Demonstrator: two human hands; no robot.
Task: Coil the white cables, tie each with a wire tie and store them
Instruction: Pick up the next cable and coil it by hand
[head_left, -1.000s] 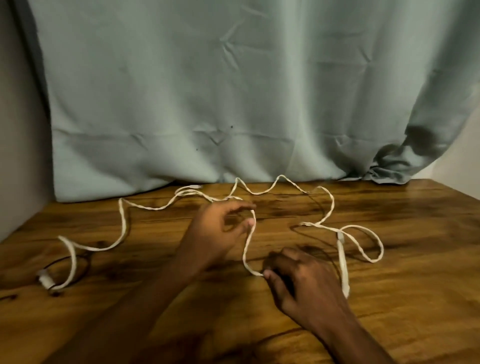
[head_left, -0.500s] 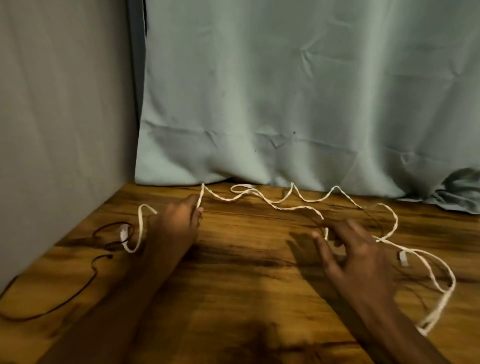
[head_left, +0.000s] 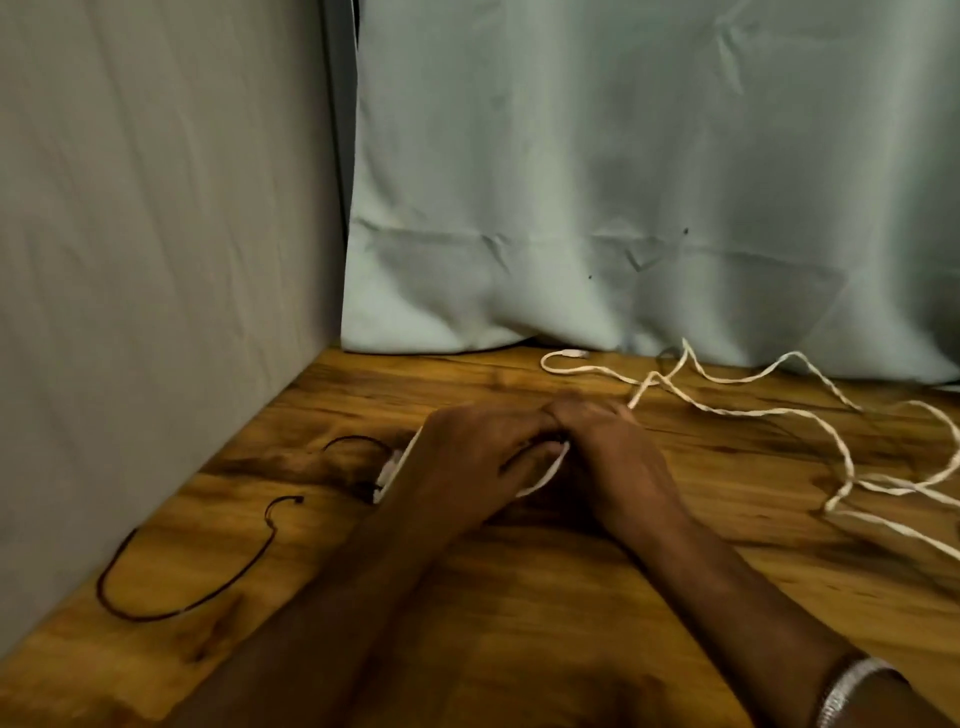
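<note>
Both hands have met on the wooden table (head_left: 545, 597), fingers (head_left: 524, 457) gripping the white cable (head_left: 727, 410) before the curtain (head_left: 623, 182).

Wooden surface (head_left: 545, 597), brown with dark grain streaks, runs under and around the hands. Pale green curtain (head_left: 623, 182) hangs behind the hands, creased, its hem resting on the far edge of the surface. Grey wall (head_left: 156, 234) to the left of the hands, meeting the surface along a slanted line. Dark vertical strip (head_left: 340, 130) between wall and curtain. Silver bracelet (head_left: 844, 693) on the wrist at lower right, near the frame edge, partly cut off.
</note>
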